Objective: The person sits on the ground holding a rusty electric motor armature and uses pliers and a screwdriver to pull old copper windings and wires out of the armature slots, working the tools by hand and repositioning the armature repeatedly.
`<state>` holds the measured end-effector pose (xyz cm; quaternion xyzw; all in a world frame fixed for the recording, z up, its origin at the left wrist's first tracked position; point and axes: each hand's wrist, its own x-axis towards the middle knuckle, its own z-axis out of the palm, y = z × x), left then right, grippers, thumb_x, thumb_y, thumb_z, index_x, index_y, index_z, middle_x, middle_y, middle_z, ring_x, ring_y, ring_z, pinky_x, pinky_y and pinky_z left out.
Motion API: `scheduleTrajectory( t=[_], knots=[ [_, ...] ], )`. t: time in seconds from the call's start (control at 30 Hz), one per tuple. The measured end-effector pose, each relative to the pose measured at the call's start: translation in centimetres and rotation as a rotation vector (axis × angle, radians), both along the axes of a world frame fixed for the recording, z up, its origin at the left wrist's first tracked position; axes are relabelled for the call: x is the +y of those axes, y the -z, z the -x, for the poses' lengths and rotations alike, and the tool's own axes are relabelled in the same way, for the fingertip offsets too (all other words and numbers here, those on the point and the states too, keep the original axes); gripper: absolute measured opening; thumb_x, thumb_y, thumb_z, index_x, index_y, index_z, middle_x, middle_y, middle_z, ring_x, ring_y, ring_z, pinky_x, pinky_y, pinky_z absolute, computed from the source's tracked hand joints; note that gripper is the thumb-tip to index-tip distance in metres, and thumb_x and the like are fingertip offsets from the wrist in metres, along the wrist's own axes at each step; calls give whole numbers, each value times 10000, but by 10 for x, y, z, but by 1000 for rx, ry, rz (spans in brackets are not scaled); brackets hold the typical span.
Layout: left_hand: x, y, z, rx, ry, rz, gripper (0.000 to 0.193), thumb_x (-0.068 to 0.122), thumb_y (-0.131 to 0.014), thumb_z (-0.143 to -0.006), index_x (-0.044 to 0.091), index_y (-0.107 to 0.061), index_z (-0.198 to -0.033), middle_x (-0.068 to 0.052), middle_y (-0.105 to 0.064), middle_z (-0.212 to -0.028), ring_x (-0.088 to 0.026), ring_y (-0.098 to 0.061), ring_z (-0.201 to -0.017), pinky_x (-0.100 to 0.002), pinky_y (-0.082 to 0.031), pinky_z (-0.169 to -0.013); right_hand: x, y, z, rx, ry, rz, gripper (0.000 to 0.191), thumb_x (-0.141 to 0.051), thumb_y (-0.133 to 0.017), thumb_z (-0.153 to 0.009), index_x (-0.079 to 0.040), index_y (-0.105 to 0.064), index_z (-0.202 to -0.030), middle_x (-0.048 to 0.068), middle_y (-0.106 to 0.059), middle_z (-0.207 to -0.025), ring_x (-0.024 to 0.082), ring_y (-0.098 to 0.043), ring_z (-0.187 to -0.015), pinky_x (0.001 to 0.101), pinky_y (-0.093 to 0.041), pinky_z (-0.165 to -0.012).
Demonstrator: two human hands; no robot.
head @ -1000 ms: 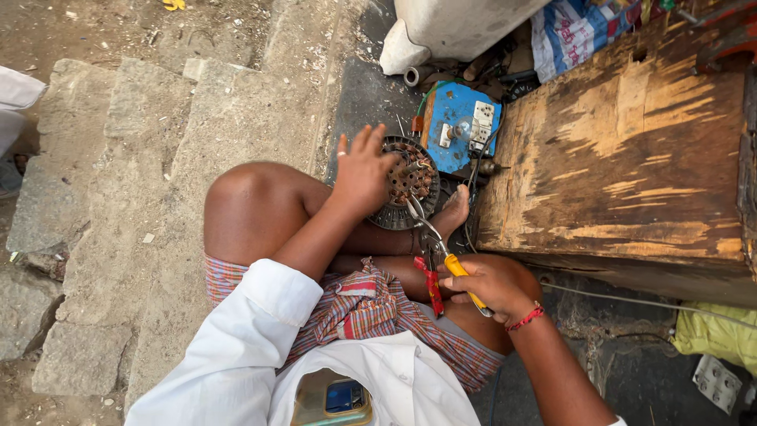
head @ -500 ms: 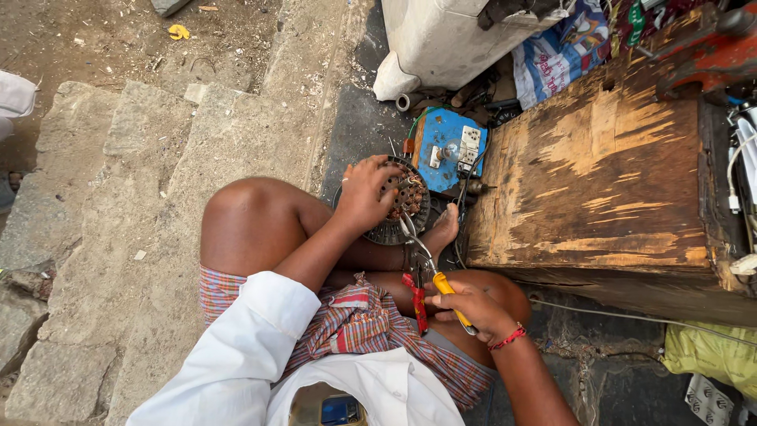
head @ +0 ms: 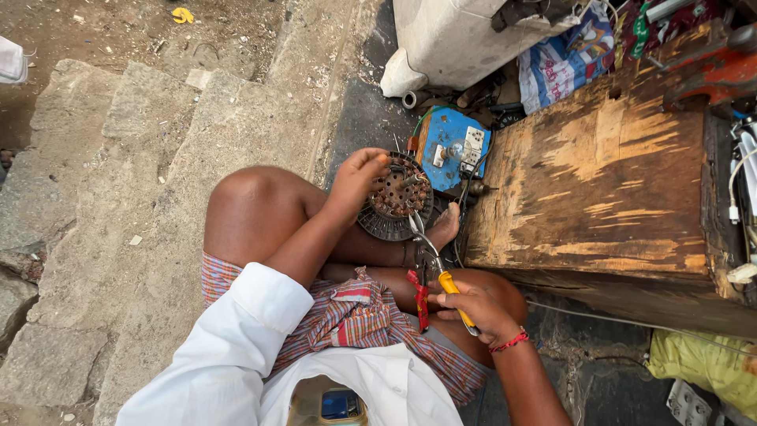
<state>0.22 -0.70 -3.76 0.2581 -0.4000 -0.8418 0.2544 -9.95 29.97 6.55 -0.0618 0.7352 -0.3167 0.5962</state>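
My left hand (head: 356,180) grips the rim of a round, rusty motor stator (head: 397,199) with several slots, held above my foot. My right hand (head: 473,308) is closed on the handles of pliers (head: 430,272), one handle red, one yellow. The plier jaws touch the stator's lower right edge. My knees are bent, with a checked cloth over my lap.
A blue board (head: 453,150) with a socket and wires lies just beyond the stator. A worn wooden block (head: 599,181) stands at the right, a white plastic container (head: 465,39) behind. Rough stone steps (head: 118,197) fill the left. A yellow bag (head: 702,363) lies lower right.
My left hand has slid from lying flat over the stator to gripping its left rim. The pliers stay at the stator's edge. The view has drifted a little.
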Motion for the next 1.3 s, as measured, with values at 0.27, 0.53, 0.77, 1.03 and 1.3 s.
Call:
scheduleTrajectory(
  t=[0.27,0.53,0.77,1.03,1.3],
  knots=[
    [7,-12,-7,-232,-50,551,359,290,-644,-956,134,-636,-1280,-111,-690,-1250,-292,-658,-1134,-444,-531,-956,3,10,5,35,18,68,573,-213,-670,-872,-7,-576,-1398,92,-661,-1358,168,-631,-1251,360,-517,-974],
    [42,-2,1,-582,9,1163,301,230,-780,-779,132,-742,-1060,-240,-442,-1513,-420,-374,-1428,-695,-224,-1136,-9,7,13,111,-116,-47,495,-282,-677,-892,-54,-647,-1331,54,-711,-1228,157,-645,-1116,360,-525,-922],
    [52,7,-2,-564,121,1204,176,226,-784,-767,133,-767,-916,-265,-320,-1595,-476,-223,-1501,-733,-135,-1145,-34,-22,26,123,-173,-223,460,-326,-660,-878,-86,-666,-1271,46,-736,-1181,124,-700,-1076,359,-571,-814],
    [48,12,-3,-527,163,1182,85,190,-803,-769,168,-772,-844,-227,-297,-1626,-455,-198,-1525,-731,-128,-1170,-50,-37,42,236,-366,-354,272,-319,-705,-877,-57,-665,-939,16,-607,-773,171,-509,-578,321,-388,-502],
    [47,17,-3,-459,148,1151,107,156,-830,-740,159,-765,-824,-219,-308,-1622,-464,-210,-1519,-726,-158,-1161,-67,-49,41,350,-503,-407,231,-288,-724,-836,-59,-705,-858,12,-589,-715,139,-518,-666,330,-393,-590]
  ],
)
